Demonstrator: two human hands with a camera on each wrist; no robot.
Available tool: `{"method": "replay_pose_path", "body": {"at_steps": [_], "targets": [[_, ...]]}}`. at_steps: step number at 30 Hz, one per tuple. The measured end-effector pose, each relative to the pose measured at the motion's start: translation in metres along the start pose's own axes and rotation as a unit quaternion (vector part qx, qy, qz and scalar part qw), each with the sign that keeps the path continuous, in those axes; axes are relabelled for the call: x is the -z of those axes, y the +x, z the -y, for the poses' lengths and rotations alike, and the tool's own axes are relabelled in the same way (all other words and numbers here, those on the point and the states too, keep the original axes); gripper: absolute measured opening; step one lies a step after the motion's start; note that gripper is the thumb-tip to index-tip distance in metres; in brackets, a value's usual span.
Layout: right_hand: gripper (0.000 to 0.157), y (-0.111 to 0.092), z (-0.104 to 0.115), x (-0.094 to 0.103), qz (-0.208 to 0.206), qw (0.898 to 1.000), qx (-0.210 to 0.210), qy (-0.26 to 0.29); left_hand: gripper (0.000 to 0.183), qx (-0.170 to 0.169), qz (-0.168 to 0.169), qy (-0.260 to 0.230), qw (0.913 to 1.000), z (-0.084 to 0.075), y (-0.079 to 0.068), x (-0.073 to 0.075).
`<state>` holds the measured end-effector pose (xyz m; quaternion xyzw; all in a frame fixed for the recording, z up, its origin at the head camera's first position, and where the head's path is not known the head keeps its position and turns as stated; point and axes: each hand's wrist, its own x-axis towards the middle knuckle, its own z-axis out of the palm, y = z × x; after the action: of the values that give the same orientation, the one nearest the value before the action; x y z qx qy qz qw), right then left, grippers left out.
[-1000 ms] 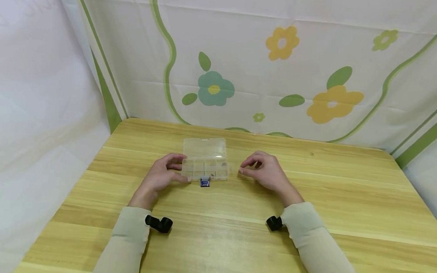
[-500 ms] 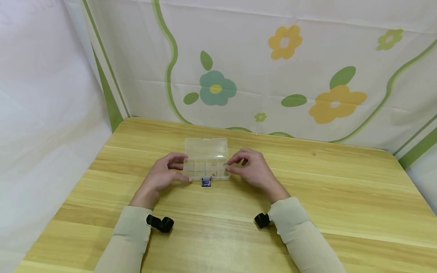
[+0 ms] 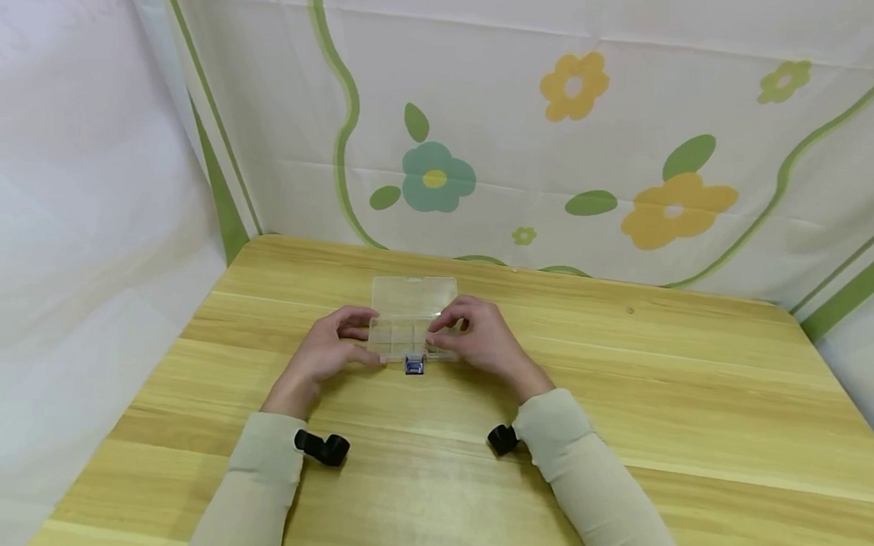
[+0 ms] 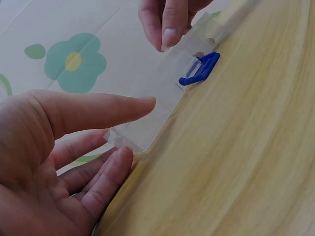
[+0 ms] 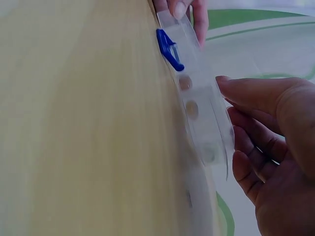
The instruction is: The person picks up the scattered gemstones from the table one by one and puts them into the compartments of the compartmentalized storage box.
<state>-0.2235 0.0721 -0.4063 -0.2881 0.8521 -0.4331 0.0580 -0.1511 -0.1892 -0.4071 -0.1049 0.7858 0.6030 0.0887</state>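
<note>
A clear plastic compartment box (image 3: 401, 336) lies on the table with its lid (image 3: 413, 295) raised at the back. My left hand (image 3: 327, 346) holds the box's left end, thumb at the front edge and fingers behind. A blue latch (image 4: 202, 69) hangs down at the front. Over the right-hand compartments is my right hand (image 3: 481, 336), thumb and forefinger tips close together. Whether they pinch something small cannot be made out. Through the clear wall, small round pieces (image 5: 192, 109) show in the right part of the box.
The wooden table (image 3: 425, 473) extends around the box. A white cloth (image 3: 491, 126) printed with flowers hangs behind its far edge, and more cloth at the sides. Black wrist cameras (image 3: 332, 449) sit on both sleeves.
My right hand has moved left, from beside the box's right end to over its right-hand compartments. The left hand keeps its hold, and the box stays in place.
</note>
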Motion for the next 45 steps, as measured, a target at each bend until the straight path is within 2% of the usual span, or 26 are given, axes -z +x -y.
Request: {"method": "replay_pose_path", "body": {"at_steps": [11, 19, 45], "targets": [[0.006, 0.007, 0.011, -0.014, 0.006, 1.0, 0.019, -0.013, 0.075, 0.001, -0.004, -0.003, 1.0, 0.0, 0.0, 0.0], [0.006, 0.008, 0.014, -0.021, 0.03, 0.999, 0.018, -0.014, 0.074, -0.001, -0.001, -0.005, 1.0, 0.001, 0.0, -0.001], [0.006, 0.009, 0.015, -0.023, 0.028, 0.999, 0.014, -0.011, 0.074, -0.003, -0.003, 0.002, 1.0, 0.0, 0.001, 0.0]]}}
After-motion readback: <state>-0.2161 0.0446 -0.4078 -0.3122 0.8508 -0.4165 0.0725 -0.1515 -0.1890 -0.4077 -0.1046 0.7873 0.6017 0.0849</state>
